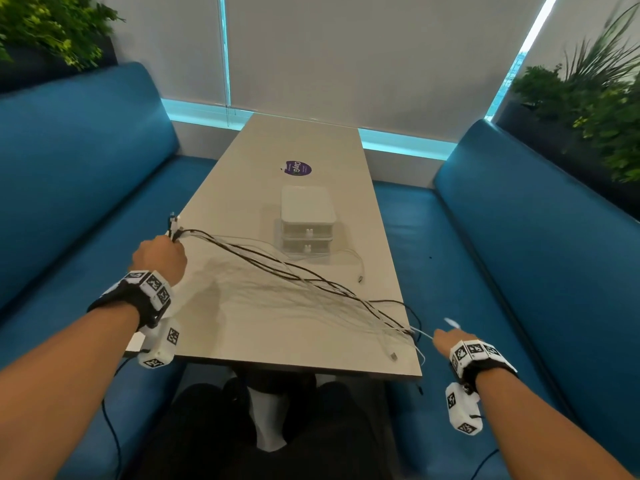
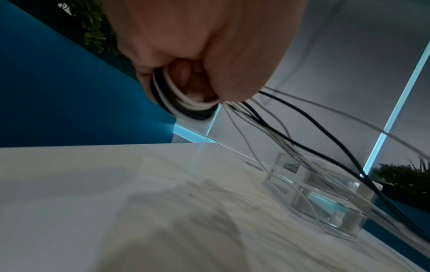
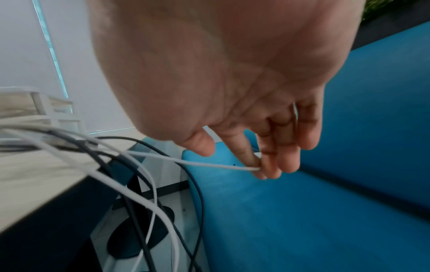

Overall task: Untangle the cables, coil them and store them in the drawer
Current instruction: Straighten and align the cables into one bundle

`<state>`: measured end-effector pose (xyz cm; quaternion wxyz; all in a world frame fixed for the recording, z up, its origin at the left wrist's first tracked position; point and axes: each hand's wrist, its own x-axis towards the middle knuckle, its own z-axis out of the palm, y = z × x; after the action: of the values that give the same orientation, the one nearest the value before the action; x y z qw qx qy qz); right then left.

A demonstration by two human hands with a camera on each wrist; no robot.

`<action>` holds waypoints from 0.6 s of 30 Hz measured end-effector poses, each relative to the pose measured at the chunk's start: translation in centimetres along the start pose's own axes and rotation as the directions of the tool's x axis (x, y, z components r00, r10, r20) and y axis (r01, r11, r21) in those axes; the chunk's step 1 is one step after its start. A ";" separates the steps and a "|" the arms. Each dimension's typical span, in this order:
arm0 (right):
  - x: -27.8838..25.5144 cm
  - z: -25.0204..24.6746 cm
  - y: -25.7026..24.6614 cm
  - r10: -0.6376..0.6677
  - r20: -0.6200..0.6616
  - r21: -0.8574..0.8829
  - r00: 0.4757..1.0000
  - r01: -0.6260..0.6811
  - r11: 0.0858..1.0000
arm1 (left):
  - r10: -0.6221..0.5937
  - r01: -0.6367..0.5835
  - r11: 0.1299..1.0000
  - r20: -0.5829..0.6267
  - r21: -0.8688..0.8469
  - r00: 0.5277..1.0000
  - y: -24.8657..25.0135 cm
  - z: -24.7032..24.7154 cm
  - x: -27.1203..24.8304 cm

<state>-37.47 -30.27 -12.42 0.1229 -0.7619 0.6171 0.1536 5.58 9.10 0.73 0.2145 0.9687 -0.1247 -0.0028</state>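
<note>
Several black and white cables (image 1: 294,275) stretch diagonally across the pale table (image 1: 242,334), from my left hand down to the table's near right corner. My left hand (image 1: 161,256) hovers over the table's left edge and grips one end of the bundle in a fist (image 2: 186,103); plugs stick out beyond it. My right hand (image 1: 445,339) is off the table's right side, above the blue seat, and pinches a single white cable (image 3: 209,164) between its fingertips (image 3: 263,171). Other cable ends hang over the table edge (image 3: 149,211). A small clear two-drawer box (image 1: 307,223) stands mid-table, both drawers closed.
Blue benches flank the table on the left (image 1: 79,174) and right (image 1: 519,237). A purple sticker (image 1: 297,168) lies beyond the drawer box. Plants sit at both upper corners. My knees are under the near table edge.
</note>
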 end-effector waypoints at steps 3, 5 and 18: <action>-1.0 0.0 -0.1 -0.002 0.086 -0.085 0.996 0.009 0.996 | 0.019 -0.021 0.999 -0.030 -0.046 0.999 0.7 -0.1 -0.3; -5.5 -2.3 -1.8 -0.031 0.091 -0.081 0.995 0.038 0.996 | 0.092 -0.094 0.994 -0.037 -0.058 0.995 1.4 -0.1 -0.9; -12.7 -8.9 -13.1 -0.422 -0.467 0.183 0.777 0.553 0.813 | 0.535 -0.498 0.800 0.021 -0.333 0.845 8.5 -4.5 -5.5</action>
<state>-26.40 -19.42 0.72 0.1465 -0.8824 0.4233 -0.1442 -1.49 4.84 8.08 0.3514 0.8491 -0.3941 -0.0194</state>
